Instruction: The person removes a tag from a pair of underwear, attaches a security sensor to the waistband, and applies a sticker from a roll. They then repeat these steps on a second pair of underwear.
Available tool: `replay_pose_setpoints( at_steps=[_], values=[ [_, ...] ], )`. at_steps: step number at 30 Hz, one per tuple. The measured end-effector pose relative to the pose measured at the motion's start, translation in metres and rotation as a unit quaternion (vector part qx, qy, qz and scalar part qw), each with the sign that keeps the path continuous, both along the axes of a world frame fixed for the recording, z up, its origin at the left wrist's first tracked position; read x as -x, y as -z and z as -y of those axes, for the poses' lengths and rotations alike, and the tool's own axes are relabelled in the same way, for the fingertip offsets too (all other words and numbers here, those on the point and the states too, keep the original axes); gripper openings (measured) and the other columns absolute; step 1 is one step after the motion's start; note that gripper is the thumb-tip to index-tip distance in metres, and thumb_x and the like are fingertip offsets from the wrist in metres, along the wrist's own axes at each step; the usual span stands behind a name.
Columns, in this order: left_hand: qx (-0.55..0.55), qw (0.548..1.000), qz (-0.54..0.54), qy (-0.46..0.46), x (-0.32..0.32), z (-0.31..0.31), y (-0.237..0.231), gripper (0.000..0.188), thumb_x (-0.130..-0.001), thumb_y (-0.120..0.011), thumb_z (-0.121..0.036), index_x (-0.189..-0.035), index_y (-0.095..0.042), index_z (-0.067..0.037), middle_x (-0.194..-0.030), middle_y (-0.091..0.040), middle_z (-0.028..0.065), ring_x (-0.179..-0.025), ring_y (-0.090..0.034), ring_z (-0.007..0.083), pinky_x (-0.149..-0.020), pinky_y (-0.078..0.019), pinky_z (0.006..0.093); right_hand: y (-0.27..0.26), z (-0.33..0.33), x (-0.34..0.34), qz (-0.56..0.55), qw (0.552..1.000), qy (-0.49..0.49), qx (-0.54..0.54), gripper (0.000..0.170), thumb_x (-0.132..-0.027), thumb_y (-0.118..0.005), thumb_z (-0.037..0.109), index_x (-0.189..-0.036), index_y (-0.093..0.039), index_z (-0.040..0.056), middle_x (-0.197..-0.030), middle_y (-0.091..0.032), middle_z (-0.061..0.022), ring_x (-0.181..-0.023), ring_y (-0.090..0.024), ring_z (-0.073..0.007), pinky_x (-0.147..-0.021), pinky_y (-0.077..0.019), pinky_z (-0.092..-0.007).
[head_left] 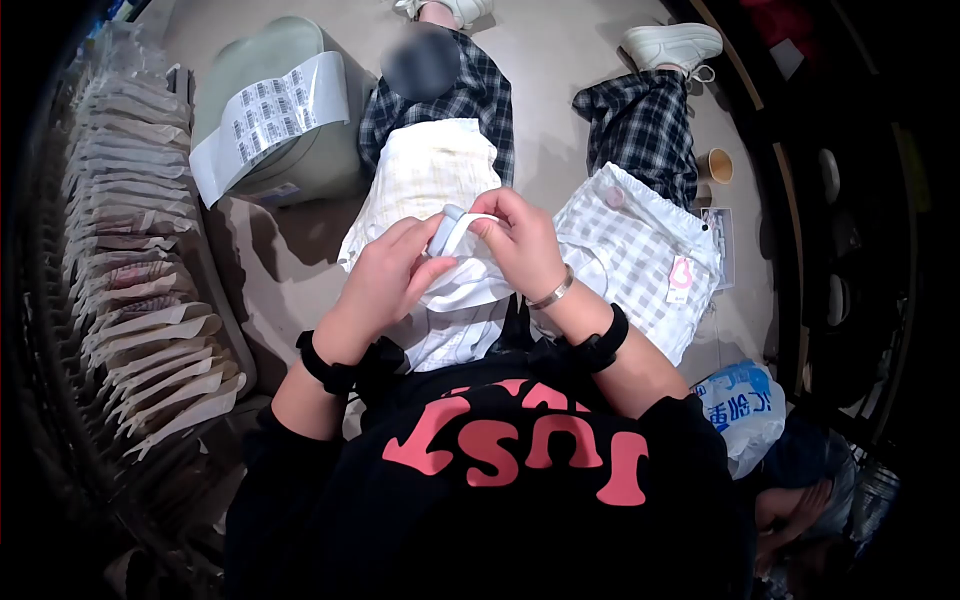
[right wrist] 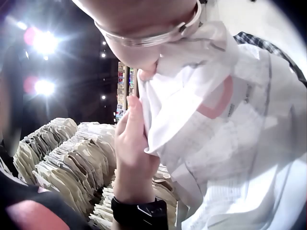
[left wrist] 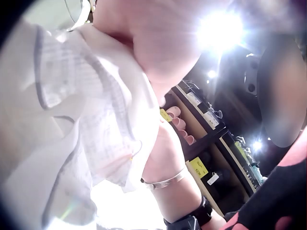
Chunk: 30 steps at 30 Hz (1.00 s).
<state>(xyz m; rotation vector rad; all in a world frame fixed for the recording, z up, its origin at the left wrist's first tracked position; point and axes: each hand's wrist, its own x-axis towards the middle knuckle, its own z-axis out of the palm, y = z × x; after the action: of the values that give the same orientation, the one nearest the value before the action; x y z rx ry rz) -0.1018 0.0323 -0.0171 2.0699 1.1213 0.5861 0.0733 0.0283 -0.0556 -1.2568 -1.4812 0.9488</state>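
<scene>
My right hand [head_left: 522,243] pinches a white strip of cloth between thumb and bent index finger. My left hand [head_left: 395,270] faces it, thumb and fingertips closed on the same white garment [head_left: 468,285] beside a folded grey band [head_left: 445,232]; I cannot make out each finger there. The cloth is thin, soft and slightly see-through, falling in loose folds with narrow grey lines along it, as the wrist views show. The garment lies between my two hands, touching both, and hangs below them in front of my black top [head_left: 330,480]. Just beyond, a cream garment [head_left: 425,160] with a faint pattern drapes over a dark plaid trouser leg [head_left: 490,85]. To my right, a grey-and-white checked garment [head_left: 630,245] is spread flat, with a pink-and-white paper tag [head_left: 681,279] lying on it.
</scene>
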Motion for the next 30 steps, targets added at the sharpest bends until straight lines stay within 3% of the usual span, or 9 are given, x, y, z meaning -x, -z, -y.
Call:
replay_pose_setpoints(
  at_steps=[3,6,9,14,17,21,24,28,30],
  values=[
    [-0.050,0.997,-0.067,0.000,0.009,-0.002,0.000,0.035,-0.072,-0.062,-0.010,-0.106,-0.053,-0.006,-0.080,-0.052,0.0091,-0.064,-0.054,0.0266,-0.056,-0.0445,0.0334,-0.018,-0.004,-0.007,0.096,0.992,-0.046,-0.068,0.012,-0.072,-0.062,0.011,-0.079,-0.054,0.0055,-0.069,-0.056,-0.0075,-0.059,-0.056,-0.0233,-0.054,-0.0448,-0.0315],
    [-0.123,0.979,-0.161,-0.021,0.027,-0.002,-0.004,0.039,-0.067,-0.062,-0.007,-0.105,-0.054,-0.009,-0.080,-0.052,0.0080,-0.067,-0.054,0.0267,-0.058,-0.0450,0.0337,-0.038,0.002,-0.022,0.280,0.930,-0.101,-0.217,0.013,-0.069,-0.060,0.010,-0.078,-0.052,0.0087,-0.071,-0.052,-0.0047,-0.057,-0.054,-0.0211,-0.053,-0.0434,-0.0310],
    [-0.175,0.960,-0.210,-0.059,0.040,-0.001,-0.019,0.040,-0.062,-0.061,-0.003,-0.100,-0.056,-0.010,-0.079,-0.052,0.0072,-0.069,-0.055,0.0262,-0.058,-0.0454,0.0338,-0.052,0.019,-0.050,0.374,0.900,-0.107,-0.199,0.014,-0.066,-0.062,0.003,-0.078,-0.056,0.0073,-0.076,-0.053,-0.0045,-0.061,-0.054,-0.0219,-0.053,-0.0437,-0.0302],
    [-0.127,0.971,-0.184,-0.079,0.046,0.010,-0.025,0.025,-0.066,-0.060,0.002,-0.089,-0.058,-0.008,-0.079,-0.052,0.0068,-0.063,-0.053,0.0243,-0.055,-0.0436,0.0313,-0.059,0.061,-0.099,0.327,0.938,0.026,-0.110,0.012,-0.066,-0.055,0.000,-0.076,-0.056,0.0061,-0.079,-0.053,-0.0051,-0.066,-0.054,-0.0222,-0.059,-0.0456,-0.0318],
    [-0.133,0.976,-0.158,-0.068,0.035,0.014,-0.028,0.024,-0.068,-0.058,0.006,-0.089,-0.057,-0.006,-0.081,-0.051,0.0066,-0.059,-0.051,0.0208,-0.052,-0.0412,0.0284,-0.052,0.078,-0.142,0.375,0.921,0.091,-0.054,0.008,-0.067,-0.058,0.003,-0.075,-0.057,0.0052,-0.079,-0.054,-0.0060,-0.069,-0.055,-0.0240,-0.062,-0.0458,-0.0336],
    [-0.120,0.980,-0.144,-0.068,0.026,0.014,-0.030,0.023,-0.069,-0.057,0.006,-0.089,-0.056,-0.005,-0.083,-0.051,0.0064,-0.060,-0.050,0.0204,-0.050,-0.0392,0.0278,-0.035,0.116,-0.194,0.474,0.867,0.154,-0.015,0.023,-0.064,-0.062,0.008,-0.087,-0.061,0.0059,-0.097,-0.056,-0.0075,-0.091,-0.052,-0.0230,-0.073,-0.0457,-0.0325],
    [-0.113,0.979,-0.159,-0.063,0.022,0.012,-0.029,0.023,-0.069,-0.058,0.005,-0.089,-0.056,-0.005,-0.084,-0.051,0.0066,-0.062,-0.050,0.0206,-0.050,-0.0395,0.0275,-0.020,0.128,-0.205,0.445,0.887,0.123,-0.006,0.023,-0.066,-0.060,0.006,-0.089,-0.062,0.0056,-0.095,-0.059,-0.0084,-0.088,-0.056,-0.0229,-0.074,-0.0466,-0.0316],
    [-0.138,0.978,-0.148,-0.049,0.019,0.011,-0.028,0.023,-0.069,-0.058,0.005,-0.089,-0.056,-0.005,-0.084,-0.051,0.0065,-0.062,-0.050,0.0200,-0.050,-0.0395,0.0274,-0.010,0.131,-0.218,0.290,0.921,0.258,0.031,0.016,-0.076,-0.056,0.007,-0.092,-0.060,0.0024,-0.077,-0.063,-0.0087,-0.067,-0.061,-0.0208,-0.065,-0.0488,-0.0255],
    [-0.129,0.978,-0.156,-0.052,0.018,0.012,-0.030,0.023,-0.069,-0.058,0.005,-0.089,-0.056,-0.005,-0.084,-0.051,0.0065,-0.062,-0.050,0.0194,-0.049,-0.0393,0.0273,0.001,0.130,-0.227,0.053,0.935,0.326,0.133,0.016,-0.079,-0.055,0.007,-0.092,-0.060,0.0014,-0.076,-0.062,-0.0068,-0.068,-0.061,-0.0187,-0.064,-0.0484,-0.0240]
  ],
)
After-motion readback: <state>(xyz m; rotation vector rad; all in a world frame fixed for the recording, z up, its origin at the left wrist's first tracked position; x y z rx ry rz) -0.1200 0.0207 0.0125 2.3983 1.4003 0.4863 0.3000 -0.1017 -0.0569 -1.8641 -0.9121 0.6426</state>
